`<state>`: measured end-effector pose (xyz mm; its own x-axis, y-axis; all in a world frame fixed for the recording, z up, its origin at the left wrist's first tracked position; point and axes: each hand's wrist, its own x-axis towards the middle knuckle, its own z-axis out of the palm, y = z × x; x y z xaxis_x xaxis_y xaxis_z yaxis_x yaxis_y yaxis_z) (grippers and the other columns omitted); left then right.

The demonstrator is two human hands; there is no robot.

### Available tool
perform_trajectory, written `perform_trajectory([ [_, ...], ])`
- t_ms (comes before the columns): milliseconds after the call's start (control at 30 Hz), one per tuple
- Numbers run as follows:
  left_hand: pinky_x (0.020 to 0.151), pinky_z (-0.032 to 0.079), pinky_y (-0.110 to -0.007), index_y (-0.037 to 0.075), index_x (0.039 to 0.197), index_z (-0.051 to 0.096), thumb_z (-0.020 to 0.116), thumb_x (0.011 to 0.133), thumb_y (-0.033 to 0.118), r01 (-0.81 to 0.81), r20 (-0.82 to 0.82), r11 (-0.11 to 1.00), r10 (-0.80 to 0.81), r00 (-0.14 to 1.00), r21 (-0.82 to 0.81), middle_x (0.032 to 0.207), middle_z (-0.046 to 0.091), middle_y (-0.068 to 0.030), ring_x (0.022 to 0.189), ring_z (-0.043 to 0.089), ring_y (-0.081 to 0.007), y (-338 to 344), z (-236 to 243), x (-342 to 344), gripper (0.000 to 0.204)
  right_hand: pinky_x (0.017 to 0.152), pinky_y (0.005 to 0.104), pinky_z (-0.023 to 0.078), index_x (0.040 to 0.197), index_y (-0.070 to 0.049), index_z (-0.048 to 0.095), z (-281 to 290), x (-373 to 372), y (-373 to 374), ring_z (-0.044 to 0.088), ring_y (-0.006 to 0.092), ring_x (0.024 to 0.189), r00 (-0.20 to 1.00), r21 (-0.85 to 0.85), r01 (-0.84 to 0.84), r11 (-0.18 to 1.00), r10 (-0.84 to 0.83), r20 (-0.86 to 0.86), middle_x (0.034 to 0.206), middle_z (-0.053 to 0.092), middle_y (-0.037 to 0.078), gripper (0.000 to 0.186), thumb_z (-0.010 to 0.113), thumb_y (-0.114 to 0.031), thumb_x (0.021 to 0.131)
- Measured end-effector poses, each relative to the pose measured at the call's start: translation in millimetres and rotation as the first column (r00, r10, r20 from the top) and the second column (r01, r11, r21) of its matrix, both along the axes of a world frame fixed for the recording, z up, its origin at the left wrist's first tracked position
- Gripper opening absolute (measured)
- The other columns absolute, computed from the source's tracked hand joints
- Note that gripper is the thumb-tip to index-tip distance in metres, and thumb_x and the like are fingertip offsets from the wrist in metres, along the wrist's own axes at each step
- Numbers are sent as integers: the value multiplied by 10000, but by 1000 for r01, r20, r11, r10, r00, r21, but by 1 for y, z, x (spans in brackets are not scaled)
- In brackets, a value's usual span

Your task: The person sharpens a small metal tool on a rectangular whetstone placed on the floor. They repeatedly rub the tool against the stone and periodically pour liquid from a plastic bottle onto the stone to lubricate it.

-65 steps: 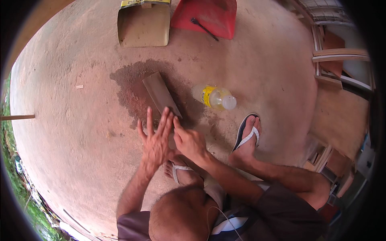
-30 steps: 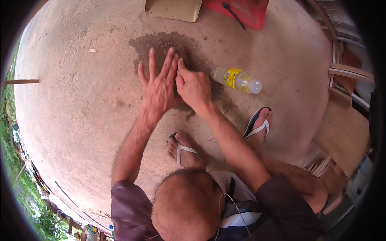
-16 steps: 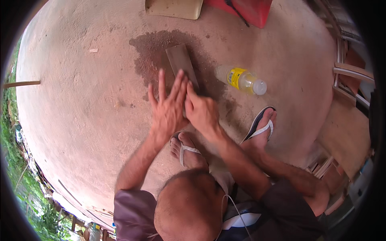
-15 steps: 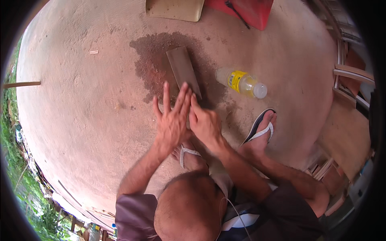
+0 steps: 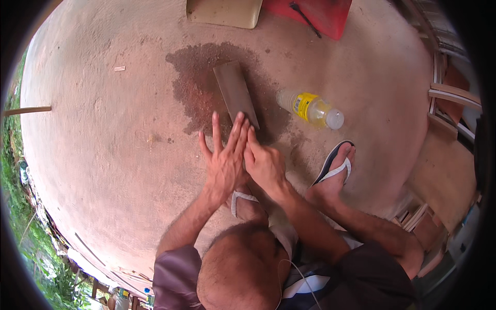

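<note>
A grey-brown rectangular block (image 5: 235, 89), like a whetstone, lies flat on a dark wet patch of the floor in front of me. My left hand (image 5: 223, 163) is open, palm down, fingers stretched; its fingertips are at the block's near end. Close against it on the right, my right hand (image 5: 265, 164) is closed, with the knuckles up and fingers curled under. Whatever it grips is hidden beneath the two hands. To the right of the block a clear plastic bottle (image 5: 320, 113) with a yellow label and white cap lies on its side.
My sandalled feet, the right sandal (image 5: 338, 168) and left sandal (image 5: 243, 199), flank the hands. A cream plastic container (image 5: 222, 13) and a red one (image 5: 330, 20) with a dark stick (image 5: 306, 20) stand at the far edge. Wooden boards (image 5: 444, 170) are stacked at right.
Both hands have slid together a little toward me along the block. The block, bottle and feet look unmoved.
</note>
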<state>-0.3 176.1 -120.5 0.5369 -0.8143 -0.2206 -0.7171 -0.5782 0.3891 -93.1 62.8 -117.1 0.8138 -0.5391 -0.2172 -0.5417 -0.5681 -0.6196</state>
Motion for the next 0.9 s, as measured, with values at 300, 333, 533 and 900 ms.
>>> perform_trajectory([
  [300, 1280, 45, -764, 207, 1717, 424, 889, 627, 408, 57, 22, 992, -60, 998, 110, 1854, 241, 6, 1713, 45, -451, -13, 7, 44, 1202, 621, 543, 630, 1478, 7, 638, -3, 39, -17, 787, 418, 749, 996, 13, -52, 999, 52, -67, 791, 759, 235, 509, 662, -219, 1023],
  [333, 1293, -54, -713, 198, 1720, 419, 864, 656, 365, 74, -108, 989, -60, 992, 130, 1852, 255, -12, 1716, 47, -443, -5, 13, 20, 1165, 620, 542, 630, 1484, 8, 632, -5, 16, -12, 788, 417, 748, 998, -13, -49, 999, 49, -25, 786, 758, 233, 514, 664, -213, 1022],
  [533, 1273, 2, -744, 183, 1707, 433, 848, 743, 414, -71, 54, 995, 74, 996, -65, 1848, 260, 4, 1717, 24, -434, -39, -7, 83, 1075, 631, 544, 612, 1423, 15, 687, -10, 100, -40, 761, 445, 729, 999, -33, -25, 999, 26, 25, 800, 720, 287, 446, 648, -195, 1031],
  [900, 1292, -58, -737, 196, 1719, 414, 883, 732, 511, 27, 11, 995, -28, 1000, 96, 1851, 248, 6, 1719, 46, -413, -24, 6, 41, 1137, 613, 530, 627, 1438, -1, 673, -4, 39, -31, 783, 389, 699, 994, -41, -99, 994, 96, -58, 766, 753, 226, 480, 654, -235, 1020],
])
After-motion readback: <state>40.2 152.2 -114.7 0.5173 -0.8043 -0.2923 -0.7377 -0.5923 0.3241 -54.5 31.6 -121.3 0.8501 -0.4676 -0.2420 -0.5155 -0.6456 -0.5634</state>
